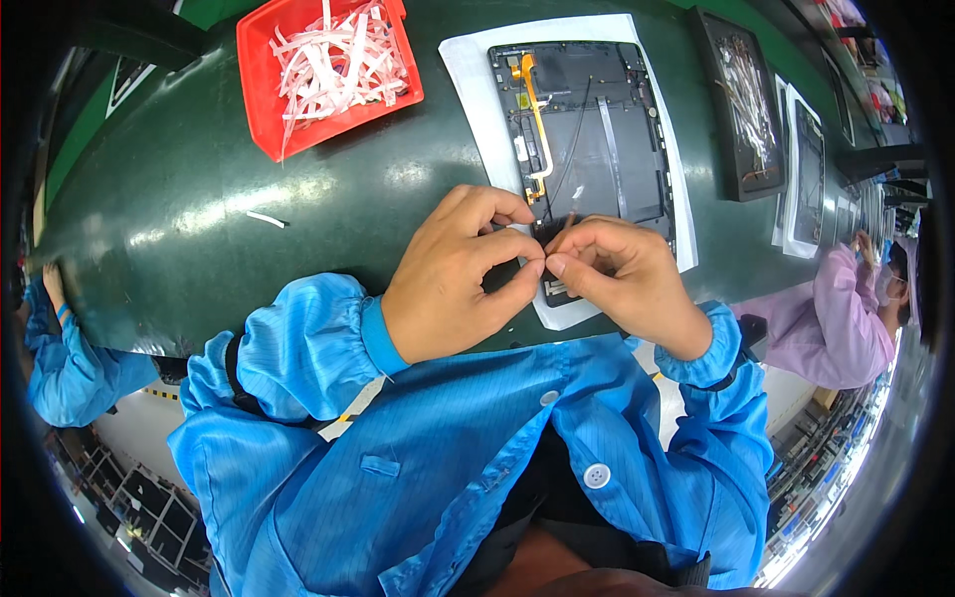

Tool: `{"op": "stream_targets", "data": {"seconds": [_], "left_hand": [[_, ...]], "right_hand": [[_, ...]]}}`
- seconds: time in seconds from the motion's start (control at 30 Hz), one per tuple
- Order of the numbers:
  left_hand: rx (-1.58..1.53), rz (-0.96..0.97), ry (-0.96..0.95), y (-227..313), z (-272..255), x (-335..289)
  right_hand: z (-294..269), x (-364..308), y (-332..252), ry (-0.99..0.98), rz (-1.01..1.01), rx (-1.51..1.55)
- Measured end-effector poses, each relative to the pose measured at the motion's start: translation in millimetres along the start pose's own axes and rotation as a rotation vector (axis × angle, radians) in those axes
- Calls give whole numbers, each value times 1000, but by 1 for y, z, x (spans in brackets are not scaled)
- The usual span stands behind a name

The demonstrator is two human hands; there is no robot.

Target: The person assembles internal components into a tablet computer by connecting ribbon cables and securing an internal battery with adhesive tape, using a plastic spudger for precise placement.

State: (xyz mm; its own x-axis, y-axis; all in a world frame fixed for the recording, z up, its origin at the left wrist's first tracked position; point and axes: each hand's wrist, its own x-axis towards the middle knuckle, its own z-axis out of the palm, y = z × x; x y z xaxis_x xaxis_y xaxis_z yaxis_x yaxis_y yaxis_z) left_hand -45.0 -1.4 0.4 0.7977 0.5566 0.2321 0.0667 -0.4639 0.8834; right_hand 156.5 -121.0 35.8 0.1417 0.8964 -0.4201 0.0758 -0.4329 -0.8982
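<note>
My left hand point(460, 277) and my right hand point(625, 277) meet fingertip to fingertip over the near edge of an open black tablet housing point(582, 129). Thumb and forefinger are pinched together on each hand. Whatever they hold, if anything, is too small to make out. An orange flex cable point(540, 119) runs down the housing's left side, with thin black wires and a greyish strip point(610, 144) to its right. Beneath the housing lies a white sheet point(468, 62). My fingers hide part of the housing's near left corner.
A red bin point(261, 109) of pinkish-white strips stands far left; a small white strip point(267, 219) lies nearer. To the right are a black tray point(731, 149) of thin cables and another dark housing point(808, 184). Co-workers in blue point(75, 368) and pink point(831, 318) sit at either side.
</note>
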Motion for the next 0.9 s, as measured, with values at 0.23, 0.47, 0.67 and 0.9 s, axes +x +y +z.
{"op": "stream_targets", "data": {"seconds": [0.23,0.47,0.67,0.9], "left_hand": [[9,6,-15,0,0,0],[13,20,-5,-1,-1,-1],[12,26,-3,-2,-1,-2],[22,49,3,-3,1,-4]], "right_hand": [[3,-1,1,32,-147,-107],[4,-1,-1,30,-130,-125],[5,-1,1,55,-159,-152],[2,0,-4,64,93,43]]}}
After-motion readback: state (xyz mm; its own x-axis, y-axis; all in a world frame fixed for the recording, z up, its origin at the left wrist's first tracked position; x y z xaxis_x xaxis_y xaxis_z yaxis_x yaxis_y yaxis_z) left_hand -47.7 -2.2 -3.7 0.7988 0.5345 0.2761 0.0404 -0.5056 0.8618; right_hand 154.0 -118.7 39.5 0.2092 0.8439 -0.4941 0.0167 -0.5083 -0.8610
